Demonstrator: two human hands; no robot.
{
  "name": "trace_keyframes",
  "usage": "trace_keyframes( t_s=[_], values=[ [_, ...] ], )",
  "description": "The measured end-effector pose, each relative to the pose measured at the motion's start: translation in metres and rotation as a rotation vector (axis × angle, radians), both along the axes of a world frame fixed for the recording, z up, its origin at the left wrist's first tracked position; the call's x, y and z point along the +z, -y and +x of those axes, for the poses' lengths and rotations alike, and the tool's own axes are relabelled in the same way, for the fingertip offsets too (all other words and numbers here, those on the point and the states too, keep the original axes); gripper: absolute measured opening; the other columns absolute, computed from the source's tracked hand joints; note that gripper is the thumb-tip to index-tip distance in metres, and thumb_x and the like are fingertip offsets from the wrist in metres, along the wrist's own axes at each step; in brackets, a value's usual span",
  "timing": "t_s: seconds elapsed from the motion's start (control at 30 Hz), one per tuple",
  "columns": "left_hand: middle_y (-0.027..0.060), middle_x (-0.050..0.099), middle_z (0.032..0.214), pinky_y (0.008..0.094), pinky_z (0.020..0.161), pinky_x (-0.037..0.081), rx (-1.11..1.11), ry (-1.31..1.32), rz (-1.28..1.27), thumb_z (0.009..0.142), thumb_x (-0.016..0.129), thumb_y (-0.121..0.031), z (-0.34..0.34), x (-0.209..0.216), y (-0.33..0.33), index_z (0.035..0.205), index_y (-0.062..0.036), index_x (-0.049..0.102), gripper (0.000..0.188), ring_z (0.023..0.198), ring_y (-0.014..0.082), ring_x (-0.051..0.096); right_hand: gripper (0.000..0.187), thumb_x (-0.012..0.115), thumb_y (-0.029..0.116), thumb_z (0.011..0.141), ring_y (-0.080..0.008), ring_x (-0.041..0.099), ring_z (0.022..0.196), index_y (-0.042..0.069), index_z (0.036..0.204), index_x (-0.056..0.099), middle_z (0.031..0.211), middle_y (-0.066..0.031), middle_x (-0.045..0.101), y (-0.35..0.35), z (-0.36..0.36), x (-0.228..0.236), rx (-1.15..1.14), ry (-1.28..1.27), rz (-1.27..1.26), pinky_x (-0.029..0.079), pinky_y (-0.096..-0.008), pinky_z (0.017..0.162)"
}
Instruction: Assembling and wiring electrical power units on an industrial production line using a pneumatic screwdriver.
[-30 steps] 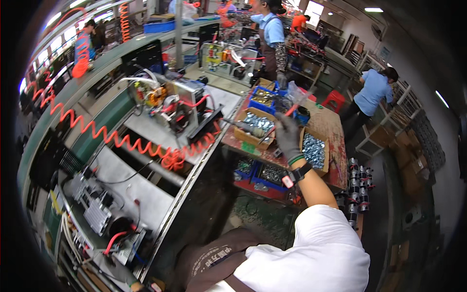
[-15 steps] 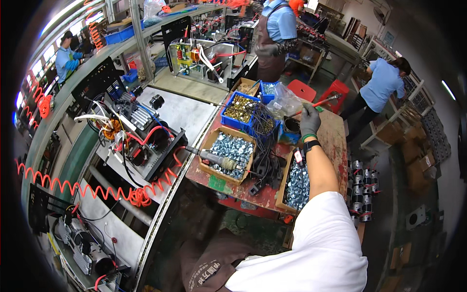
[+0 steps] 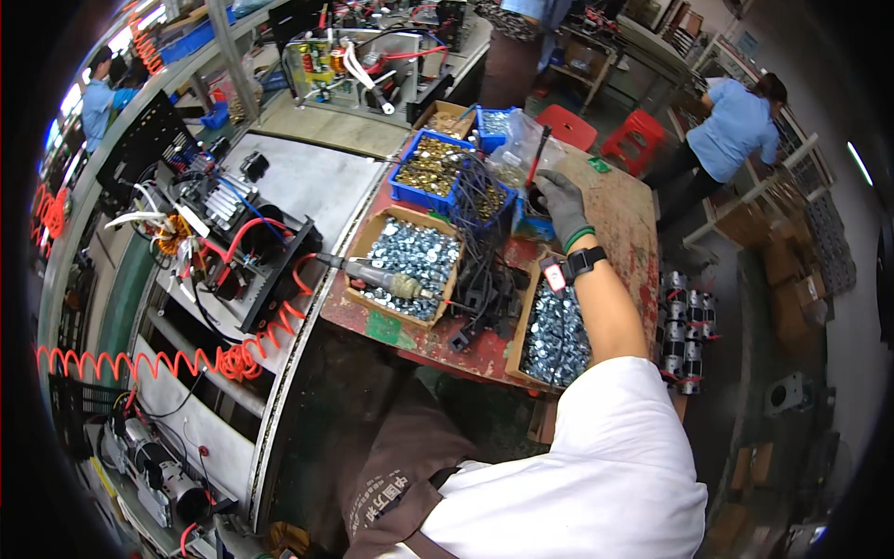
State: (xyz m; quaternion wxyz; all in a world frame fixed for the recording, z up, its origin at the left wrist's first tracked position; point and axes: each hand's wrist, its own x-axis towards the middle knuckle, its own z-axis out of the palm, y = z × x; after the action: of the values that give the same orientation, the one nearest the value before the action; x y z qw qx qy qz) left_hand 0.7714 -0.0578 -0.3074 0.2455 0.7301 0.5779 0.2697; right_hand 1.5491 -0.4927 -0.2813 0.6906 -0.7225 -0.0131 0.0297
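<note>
While the right arm stretched out over the red worktable (image 3: 643, 233), the right hand (image 3: 562, 203), in a grey glove, had its fingers curled around the lower end of a thin dark rod with a red tip (image 3: 535, 158); how tightly it gripped could not be told. The rod stood nearly upright, rising toward 12 o'clock from the hand, in front of a clear plastic bag (image 3: 518, 140). A black wristband (image 3: 585, 262) with a small red tag sat on the wrist. The left hand was not in view.

At 9 o'clock from the hand, just beside it, a tangle of black cable ties (image 3: 484, 242) spilled over a blue bin of brass-coloured parts (image 3: 433, 168), standing between the hand and the left part of the table. At 8 o'clock lay a cardboard box of silver screws (image 3: 410, 256) with a power screwdriver (image 3: 377, 275) resting across it. At 6 o'clock, under the forearm, a second cardboard box of silver screws (image 3: 551, 340) was partly hidden by the arm.

Farther off at 9 o'clock a black device with red wires (image 3: 237, 247) sat on the grey bench, and an orange coiled hose (image 3: 177, 359) ran below it. At 2 o'clock, well apart, a person in a blue shirt (image 3: 736, 126) stood facing away, near two red stools (image 3: 605, 135).
</note>
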Motion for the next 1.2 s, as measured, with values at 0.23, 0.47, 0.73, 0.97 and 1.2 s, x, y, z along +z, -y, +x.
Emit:
trace_keyframes(
  t_s=[0.23, 0.47, 0.73, 0.97, 1.2],
  values=[
    [0.0094, 0.062, 0.108, 0.0396, 0.091, 0.050, 0.286, 1.112, -0.661, 0.098, 0.057, -0.016, 0.054, -0.045, -0.043, 0.129, 0.0004, 0.055, 0.035, 0.097, 0.0217, 0.060, 0.022, 0.061, 0.015, 0.095, -0.0099, 0.063, 0.077, 0.003, 0.112, 0.065, 0.095, -0.0027, 0.067, -0.001, -0.109, 0.077, 0.072, -0.042, 0.193, 0.053, -0.0236, 0.069],
    [0.0135, 0.052, 0.135, 0.0376, 0.104, 0.043, 0.208, 1.153, -0.772, 0.094, 0.064, -0.023, 0.108, -0.017, 0.000, 0.139, -0.0009, 0.049, 0.052, 0.122, 0.0270, 0.052, 0.022, 0.060, 0.015, 0.094, -0.0119, 0.066, 0.085, 0.001, 0.110, 0.067, 0.094, -0.0055, 0.070, -0.070, -0.179, 0.089, 0.684, 0.069, -0.137, 0.054, -0.0270, 0.073],
    [0.0053, 0.064, 0.118, 0.0366, 0.097, 0.048, 0.412, 1.231, -0.649, 0.096, 0.058, -0.027, 0.068, 0.005, 0.052, 0.123, -0.0054, 0.061, 0.035, 0.112, 0.0212, 0.060, 0.065, 0.072, 0.006, 0.068, -0.0352, 0.055, 0.123, 0.006, 0.132, 0.057, 0.131, -0.0190, 0.059, -0.169, -0.091, -0.047, 1.009, 0.526, -1.228, 0.045, -0.0411, 0.103],
    [0.0069, 0.072, 0.090, 0.0398, 0.074, 0.061, 0.716, 1.814, -0.613, 0.096, 0.060, -0.017, 0.034, 0.025, 0.074, 0.099, -0.0101, 0.070, 0.013, 0.084, 0.0243, 0.070, 0.087, 0.085, 0.024, 0.057, -0.0460, 0.050, 0.122, 0.006, 0.134, 0.049, 0.128, -0.0308, 0.052, -0.191, -0.055, -0.065, 1.127, 0.564, -1.443, 0.044, -0.0461, 0.103],
    [0.0054, 0.070, 0.090, 0.0358, 0.073, 0.060, 0.848, 1.825, -0.491, 0.095, 0.058, -0.018, 0.015, 0.025, 0.097, 0.095, -0.0082, 0.068, 0.014, 0.083, 0.0220, 0.069, 0.056, 0.073, 0.013, 0.078, -0.0427, 0.052, 0.120, 0.005, 0.129, 0.053, 0.127, -0.0251, 0.055, -0.188, -0.056, -0.090, 0.966, 0.772, -1.371, 0.043, -0.0440, 0.101]
  ],
)
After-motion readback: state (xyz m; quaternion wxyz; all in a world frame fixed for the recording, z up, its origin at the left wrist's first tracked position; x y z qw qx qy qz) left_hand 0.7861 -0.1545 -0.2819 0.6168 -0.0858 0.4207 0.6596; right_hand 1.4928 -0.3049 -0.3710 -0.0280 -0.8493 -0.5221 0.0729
